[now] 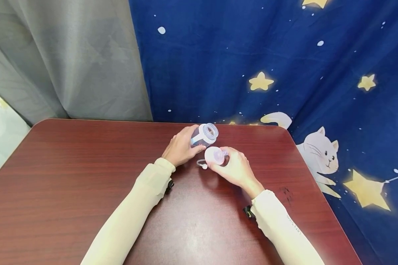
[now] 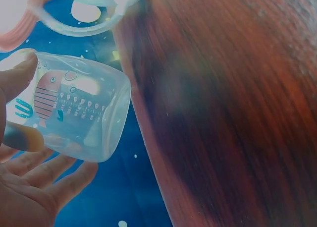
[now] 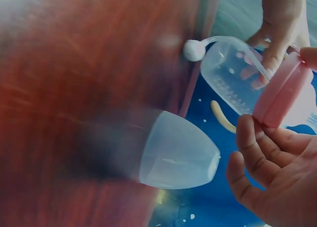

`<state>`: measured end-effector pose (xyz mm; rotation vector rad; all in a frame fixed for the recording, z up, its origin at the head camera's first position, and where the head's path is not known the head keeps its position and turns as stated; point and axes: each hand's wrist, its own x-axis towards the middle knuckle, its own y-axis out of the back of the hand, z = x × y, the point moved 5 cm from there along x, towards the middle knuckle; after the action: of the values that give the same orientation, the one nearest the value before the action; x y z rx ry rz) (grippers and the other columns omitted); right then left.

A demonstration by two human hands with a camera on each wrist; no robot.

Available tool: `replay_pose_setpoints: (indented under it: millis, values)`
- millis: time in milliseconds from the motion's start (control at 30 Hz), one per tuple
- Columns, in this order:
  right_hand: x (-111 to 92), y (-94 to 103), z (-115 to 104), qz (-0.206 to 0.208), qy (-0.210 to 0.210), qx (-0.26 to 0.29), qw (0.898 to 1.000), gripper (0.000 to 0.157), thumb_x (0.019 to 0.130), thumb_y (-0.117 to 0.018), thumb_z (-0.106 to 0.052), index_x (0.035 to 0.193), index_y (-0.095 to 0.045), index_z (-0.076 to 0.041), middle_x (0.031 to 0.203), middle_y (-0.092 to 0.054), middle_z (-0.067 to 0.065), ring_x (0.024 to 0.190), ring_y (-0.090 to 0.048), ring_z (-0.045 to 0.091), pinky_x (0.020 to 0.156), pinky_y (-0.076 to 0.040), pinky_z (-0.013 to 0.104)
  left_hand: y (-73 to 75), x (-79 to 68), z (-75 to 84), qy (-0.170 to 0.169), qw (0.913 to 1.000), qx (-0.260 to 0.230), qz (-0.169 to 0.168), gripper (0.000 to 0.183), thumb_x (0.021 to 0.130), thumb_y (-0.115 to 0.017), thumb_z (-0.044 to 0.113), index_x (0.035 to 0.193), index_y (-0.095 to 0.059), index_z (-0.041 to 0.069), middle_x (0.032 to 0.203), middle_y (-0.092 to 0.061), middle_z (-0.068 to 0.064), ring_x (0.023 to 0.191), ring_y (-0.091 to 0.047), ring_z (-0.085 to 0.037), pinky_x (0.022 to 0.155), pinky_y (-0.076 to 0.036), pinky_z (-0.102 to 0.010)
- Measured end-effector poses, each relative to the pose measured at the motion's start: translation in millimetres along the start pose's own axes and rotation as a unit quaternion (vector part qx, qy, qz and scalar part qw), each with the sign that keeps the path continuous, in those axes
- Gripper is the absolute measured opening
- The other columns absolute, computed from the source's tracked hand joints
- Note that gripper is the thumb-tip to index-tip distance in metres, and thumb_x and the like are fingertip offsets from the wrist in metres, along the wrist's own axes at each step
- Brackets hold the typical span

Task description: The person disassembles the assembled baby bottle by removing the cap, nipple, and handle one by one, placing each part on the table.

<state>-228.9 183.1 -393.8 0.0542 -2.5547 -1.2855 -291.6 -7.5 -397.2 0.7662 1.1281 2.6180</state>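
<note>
My left hand [image 1: 181,148] grips a see-through baby bottle [image 1: 203,137] above the table, tilted, with its uncapped mouth facing up and right. A striped fish and measuring marks are printed on the bottle [image 2: 81,108] in the left wrist view. Close beside it, my right hand [image 1: 237,168] holds a pink bottle lid [image 3: 281,90] by its rim between thumb and fingers. A clear teat shows on the lid's side toward the right palm. From its other side hangs a thin straw [image 2: 79,31] ending in a white weighted ball [image 3: 194,50].
In the right wrist view, a translucent dome cap [image 3: 178,155] stands on the dark red wooden table [image 1: 96,184]. Behind the table's far edge hang a grey curtain [image 1: 86,55] and a blue one [image 1: 212,62] with stars and a cat.
</note>
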Motion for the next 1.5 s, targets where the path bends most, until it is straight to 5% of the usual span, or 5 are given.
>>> replay_pose_setpoints:
  millis: [400, 600, 867, 1500]
  values:
    - [-8, -17.8, 2, -0.058, 0.007, -0.085, 0.995, 0.055, 0.072, -0.077, -0.057, 0.107, -0.068, -0.015, 0.089, -0.067, -0.004, 0.076, -0.062, 0.017, 0.065, -0.05, 0.041, 1.0, 0.9, -0.8, 0.005, 1.0, -0.002, -0.007, 0.072, 0.085, -0.08, 0.034, 0.143, -0.047, 0.007, 0.134, -0.056, -0.012, 0.114, -0.055, -0.025, 0.092, -0.049, -0.045]
    - [-11, -21.7, 6, -0.078, 0.002, -0.113, 0.991, 0.042, 0.069, -0.078, -0.056, 0.089, -0.064, -0.022, 0.076, -0.061, -0.008, 0.065, -0.058, 0.016, 0.059, -0.047, 0.04, 0.7, 0.0, -0.5, 0.008, 0.9999, -0.001, -0.006, 0.072, 0.085, -0.08, 0.034, 0.143, -0.047, 0.007, 0.134, -0.056, -0.012, 0.114, -0.055, -0.025, 0.092, -0.05, -0.045]
    - [-14, -23.4, 9, -0.093, -0.001, -0.136, 0.986, 0.042, 0.067, -0.079, -0.057, 0.08, -0.059, -0.022, 0.069, -0.056, -0.009, 0.059, -0.054, 0.015, 0.056, -0.045, 0.039, -0.3, -0.9, 0.8, 0.01, 0.9999, -0.008, -0.005, 0.072, 0.085, -0.079, 0.035, 0.143, -0.047, 0.008, 0.134, -0.056, -0.011, 0.114, -0.054, -0.024, 0.094, -0.049, -0.044]
    - [-16, -25.2, 9, -0.071, 0.02, -0.185, 0.98, 0.047, 0.068, -0.077, -0.064, 0.072, -0.054, -0.022, 0.061, -0.052, -0.009, 0.051, -0.05, 0.017, 0.049, -0.042, 0.039, 2.0, 0.8, 0.3, -0.003, 1.0, -0.004, 0.003, 0.072, 0.084, -0.08, 0.034, 0.142, -0.047, 0.006, 0.133, -0.057, -0.012, 0.114, -0.056, -0.024, 0.092, -0.05, -0.044]
